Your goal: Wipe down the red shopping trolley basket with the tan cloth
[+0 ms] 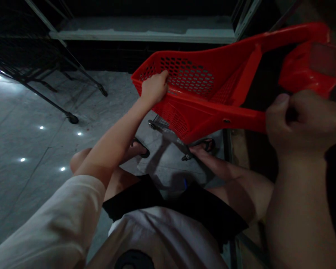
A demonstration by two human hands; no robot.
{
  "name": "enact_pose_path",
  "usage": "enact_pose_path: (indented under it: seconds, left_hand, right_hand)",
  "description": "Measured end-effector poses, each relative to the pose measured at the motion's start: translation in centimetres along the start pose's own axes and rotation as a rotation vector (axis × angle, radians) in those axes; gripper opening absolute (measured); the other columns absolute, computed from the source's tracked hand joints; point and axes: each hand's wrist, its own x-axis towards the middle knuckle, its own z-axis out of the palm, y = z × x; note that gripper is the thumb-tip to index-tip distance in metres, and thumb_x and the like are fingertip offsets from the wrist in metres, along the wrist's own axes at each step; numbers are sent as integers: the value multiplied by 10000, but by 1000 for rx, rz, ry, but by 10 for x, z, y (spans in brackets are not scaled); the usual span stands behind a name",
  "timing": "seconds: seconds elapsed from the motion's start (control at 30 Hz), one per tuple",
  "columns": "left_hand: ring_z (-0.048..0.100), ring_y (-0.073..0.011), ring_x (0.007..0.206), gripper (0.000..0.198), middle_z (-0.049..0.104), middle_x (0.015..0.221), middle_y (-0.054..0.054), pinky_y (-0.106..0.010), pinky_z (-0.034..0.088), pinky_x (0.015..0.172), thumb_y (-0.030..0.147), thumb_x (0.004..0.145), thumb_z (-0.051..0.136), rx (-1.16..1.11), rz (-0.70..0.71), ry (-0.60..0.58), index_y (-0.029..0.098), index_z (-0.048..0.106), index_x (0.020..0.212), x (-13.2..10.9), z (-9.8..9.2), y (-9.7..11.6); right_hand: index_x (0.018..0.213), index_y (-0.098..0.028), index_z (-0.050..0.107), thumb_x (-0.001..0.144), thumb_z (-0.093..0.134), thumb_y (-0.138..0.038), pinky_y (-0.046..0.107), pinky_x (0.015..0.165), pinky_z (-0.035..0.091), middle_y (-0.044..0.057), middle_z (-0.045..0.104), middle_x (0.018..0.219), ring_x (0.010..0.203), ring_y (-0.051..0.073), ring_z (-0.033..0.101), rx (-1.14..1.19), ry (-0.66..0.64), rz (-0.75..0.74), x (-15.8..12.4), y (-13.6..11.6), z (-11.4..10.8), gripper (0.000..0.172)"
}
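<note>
In front of me stands a red plastic shopping cart (196, 98) with pierced sides, seen from above and tilted across the view. My left hand (154, 89) is closed over the near rim of its basket, toward the left end. At the right, my right hand (302, 121) wraps round the red side arm of the cart's handle, below a boxy red part (310, 67). Below the basket, part of the metal frame and a caster (186, 157) show. My fingertips on both hands are partly hidden.
A shelf rack (145, 35) stands behind the cart. Dark wire carts or racks on casters (72, 118) are at the left. My legs and sandalled feet (141, 147) are close under the basket. The floor (39, 194) is grey; a wooden edge (240, 147) runs at the right.
</note>
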Motion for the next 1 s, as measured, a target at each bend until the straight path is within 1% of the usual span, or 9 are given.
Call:
enact_pose_path:
  seconds: [0.13,0.27,0.4,0.57,0.67,0.77,0.83,0.9,1.0]
  left_hand:
    - [674,-335,1127,292,779,1065,-84,-473,509,964,247,966,470,-36,4,59,322,736,1059,17,-1,-39]
    - [681,-331,1103,283,776,1013,-94,-464,506,973,240,965,462,-5,21,17,278,737,1018,1,-6,-35]
    - [686,-312,1110,257,759,965,-58,-431,512,972,245,994,462,-86,105,44,299,712,1021,-47,-10,1]
    - [687,-270,1105,250,731,1077,-54,-396,512,986,210,1056,421,-253,146,46,300,653,1085,-105,-23,75]
    - [679,-267,1117,245,708,1128,-53,-399,515,997,185,1062,414,-294,189,40,293,633,1085,-119,-29,112]
    - [676,-289,1115,269,696,1132,-67,-426,533,968,196,1068,392,-277,225,53,305,637,1095,-116,-31,126]
    - [672,-300,1123,283,695,1162,-86,-439,542,940,202,1069,384,-221,282,35,299,644,1123,-108,-30,122]
    - [671,-299,1141,283,694,1215,-96,-435,542,925,189,1056,399,-151,350,-2,284,645,1161,-100,-28,106]
    - [677,-286,1140,273,712,1195,-75,-406,528,893,197,1020,445,-95,318,-19,302,653,1161,-91,-25,57]
  right_hand:
    - [585,-235,255,860,467,-491,344,598,181,-22,254,514,496,103,240,-30,39,28,5,-14,1,432]
    - [614,-215,365,844,470,-440,352,611,123,-10,347,521,504,98,315,-84,9,43,7,-27,-7,338]
    - [619,-197,437,916,426,-512,371,647,123,-9,409,526,518,95,406,-133,-26,111,7,-32,-10,433]
    - [615,-191,417,980,323,-616,377,651,171,-17,412,549,555,97,466,-73,-69,147,10,-42,-8,568]
    - [618,-193,395,989,294,-604,379,661,187,-18,422,563,558,95,456,-25,-78,133,18,-53,-8,562]
    - [653,-216,335,988,350,-536,383,675,208,-10,415,602,594,116,447,30,-183,123,29,-58,-10,464]
    - [690,-236,289,978,429,-452,385,690,232,-5,399,644,636,137,445,72,-278,111,37,-57,-10,386]
    - [708,-248,261,972,467,-392,383,706,255,-7,372,667,651,145,422,96,-306,105,41,-53,-7,365]
    - [679,-254,234,943,487,-358,372,694,259,-29,294,636,599,126,317,115,-228,106,43,-47,2,381]
